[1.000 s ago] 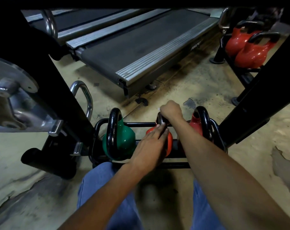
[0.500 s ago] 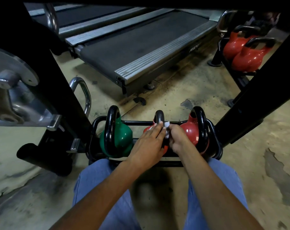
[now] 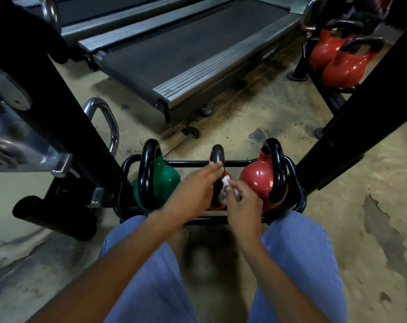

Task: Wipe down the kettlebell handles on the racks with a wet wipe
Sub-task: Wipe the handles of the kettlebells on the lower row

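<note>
1. We steady the black loop handle of the middle kettlebell (image 3: 217,155), which sits mid-way along the low black steel rack (image 3: 188,163) between the green kettlebell (image 3: 161,183) and the large red kettlebell (image 3: 258,180), so rubbing cannot rock it.
2. Our left hand (image 3: 193,190) lies with straight fingers against that handle, gripping nothing.
3. Our right hand (image 3: 244,206) pinches the crumpled white wet wipe (image 3: 225,183), seemingly against the handle's near leg.

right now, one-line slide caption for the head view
Right hand holds a wet wipe against the middle kettlebell handle; left hand touches it
</note>
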### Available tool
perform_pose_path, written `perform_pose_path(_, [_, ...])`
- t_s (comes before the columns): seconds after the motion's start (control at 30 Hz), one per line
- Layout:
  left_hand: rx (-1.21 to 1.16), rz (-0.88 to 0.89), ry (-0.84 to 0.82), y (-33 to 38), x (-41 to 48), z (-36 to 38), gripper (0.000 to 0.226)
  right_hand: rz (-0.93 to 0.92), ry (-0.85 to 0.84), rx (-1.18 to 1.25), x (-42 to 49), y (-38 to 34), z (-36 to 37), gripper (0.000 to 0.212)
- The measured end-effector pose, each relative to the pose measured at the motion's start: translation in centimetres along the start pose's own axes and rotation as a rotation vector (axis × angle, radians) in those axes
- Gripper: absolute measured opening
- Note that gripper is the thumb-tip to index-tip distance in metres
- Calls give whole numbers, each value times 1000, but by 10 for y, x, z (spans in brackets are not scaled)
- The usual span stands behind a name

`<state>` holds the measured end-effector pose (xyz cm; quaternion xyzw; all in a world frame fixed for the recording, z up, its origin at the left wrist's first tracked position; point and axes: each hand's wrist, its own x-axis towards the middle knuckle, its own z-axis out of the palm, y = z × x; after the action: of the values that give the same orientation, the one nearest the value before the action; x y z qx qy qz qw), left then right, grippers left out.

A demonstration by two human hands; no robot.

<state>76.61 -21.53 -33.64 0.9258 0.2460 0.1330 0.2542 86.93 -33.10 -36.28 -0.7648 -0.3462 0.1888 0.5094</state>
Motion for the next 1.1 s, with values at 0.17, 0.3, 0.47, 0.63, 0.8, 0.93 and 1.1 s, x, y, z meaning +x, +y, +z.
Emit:
perform_pose_path(0.17, [-74, -38, -155, -19, 66, -24, 43, -769, -10, -550, 9, 34, 0, 27])
perform_pose_path(0.3, [-5, -9, -171, -13, 78, -31, 37, -1226, -473, -1111, 39, 27, -8, 36])
perform_pose_path(0.47, [-11, -70, -206, -12, 75, -34, 44, -1211, -684, -1828, 36, -14, 24, 35])
perform_pose_path(0.63, [17, -60, -220, -4, 74, -35, 41, -1273, -712, -1912, 26, -18, 14, 45])
perform_pose_path(0.8, [41, -50, -188, -8, 73, -32, 46, -1267, -664, -1637, 38, -17, 4, 42])
perform_pose_path(0.93, [58, -40, -196, -8, 69, -26, 44, -1232, -620, -1479, 41, -15, 4, 37])
perform_pose_path(1.1, [63, -19, -193, -17, 57, -15, 41, -1260, -484, -1209, 32, 18, -15, 31])
